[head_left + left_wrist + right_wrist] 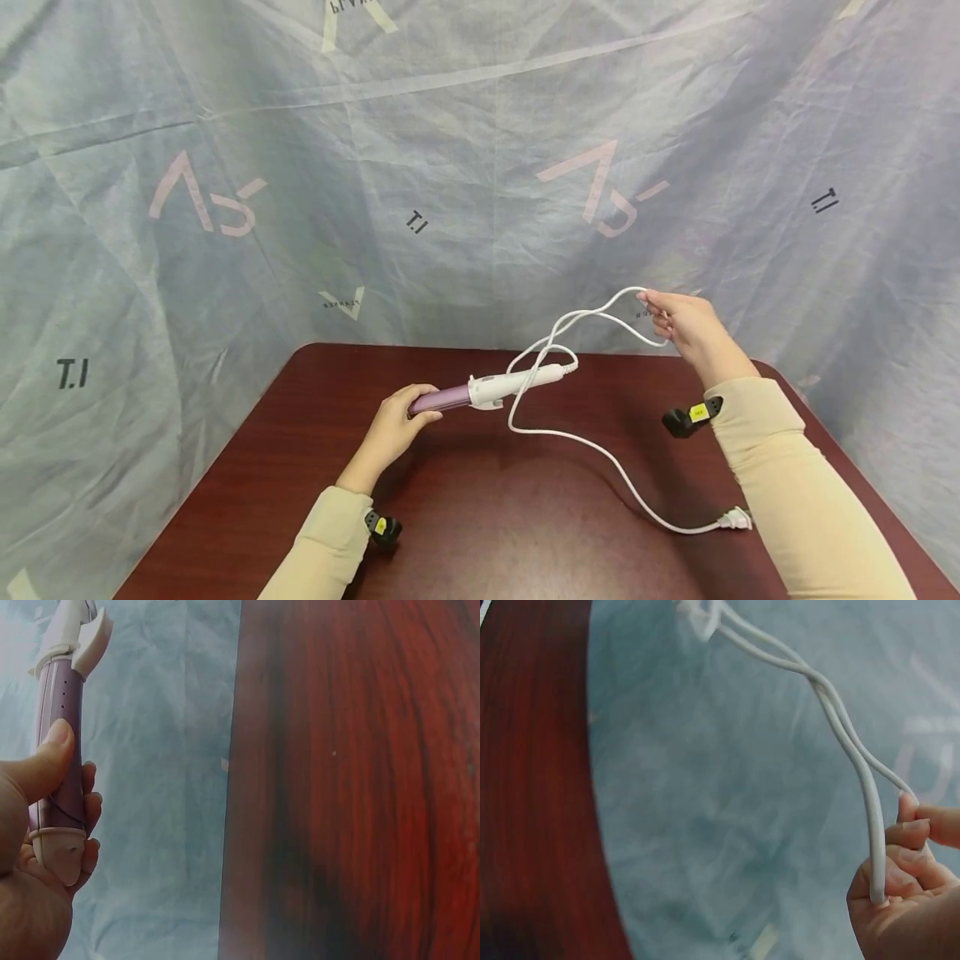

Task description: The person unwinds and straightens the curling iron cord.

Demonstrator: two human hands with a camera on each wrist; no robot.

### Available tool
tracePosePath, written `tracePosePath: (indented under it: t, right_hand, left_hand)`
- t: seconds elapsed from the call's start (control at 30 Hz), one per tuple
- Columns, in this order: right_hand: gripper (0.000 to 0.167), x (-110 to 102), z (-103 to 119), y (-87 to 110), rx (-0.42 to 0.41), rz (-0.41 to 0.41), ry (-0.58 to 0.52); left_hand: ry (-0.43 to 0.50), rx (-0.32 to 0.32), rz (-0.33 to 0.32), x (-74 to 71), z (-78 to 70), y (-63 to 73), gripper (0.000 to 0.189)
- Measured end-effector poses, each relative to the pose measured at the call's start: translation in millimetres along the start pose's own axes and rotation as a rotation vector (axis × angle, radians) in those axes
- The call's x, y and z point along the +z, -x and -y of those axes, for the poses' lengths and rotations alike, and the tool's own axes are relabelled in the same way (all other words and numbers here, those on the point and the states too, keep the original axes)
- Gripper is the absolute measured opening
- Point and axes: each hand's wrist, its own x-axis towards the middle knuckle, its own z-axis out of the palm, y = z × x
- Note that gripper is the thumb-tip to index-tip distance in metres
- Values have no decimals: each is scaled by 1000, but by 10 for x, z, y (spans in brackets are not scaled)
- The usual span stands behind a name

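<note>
A curling iron [517, 384] with a white handle and purple barrel is held above the table, its handle pointing right. My left hand [392, 427] grips the barrel near its tip. In the left wrist view the thumb presses the purple barrel [61, 697] while fingers wrap behind it, near the pale end cap [61, 853]. Over on the right, my raised right hand [693, 329] pinches the white cord [564, 434] between thumb and fingertips. A loop of cord [865, 772] also passes into the curled lower fingers. The cord's plug [735, 518] hangs low, beside the right sleeve.
Beneath both hands is a dark red-brown wooden table [480, 533]. A grey-blue cloth backdrop [465, 167] with printed letters hangs behind its far edge. Black wrist cameras sit at the left cuff [386, 530] and the right cuff [682, 422].
</note>
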Motion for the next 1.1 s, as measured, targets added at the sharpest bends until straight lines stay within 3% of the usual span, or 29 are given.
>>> tracePosePath:
  t: [0.13, 0.27, 0.47, 0.53, 0.67, 0.8, 1.0, 1.1]
  right_hand:
    - [27, -178, -181, 22, 8, -76, 38]
    - [30, -333, -418, 102, 34, -85, 111]
    - [20, -445, -665, 368, 80, 10, 454]
    - [24, -423, -702, 448, 61, 59, 553]
    - [35, -333, -738, 516, 20, 98, 603]
    - [36, -255, -766, 492, -16, 48, 665]
    - [39, -107, -855, 448, -80, 8, 849]
    - [34, 45, -884, 447, -160, -71, 899]
  left_hand:
    - [-7, 1, -11, -50, 9, -9, 31]
    - [-30, -2, -64, -100, 32, -19, 32]
    - [-70, -3, -101, -141, 43, -37, 34]
    - [-78, -2, -100, -148, 39, -46, 34]
    - [-101, 1, -88, -147, 36, -75, 34]
    - [-106, 17, -82, -141, 22, -92, 34]
    - [-117, 77, -79, -105, 3, -92, 34]
    - [-130, 98, -69, -86, -7, -95, 34]
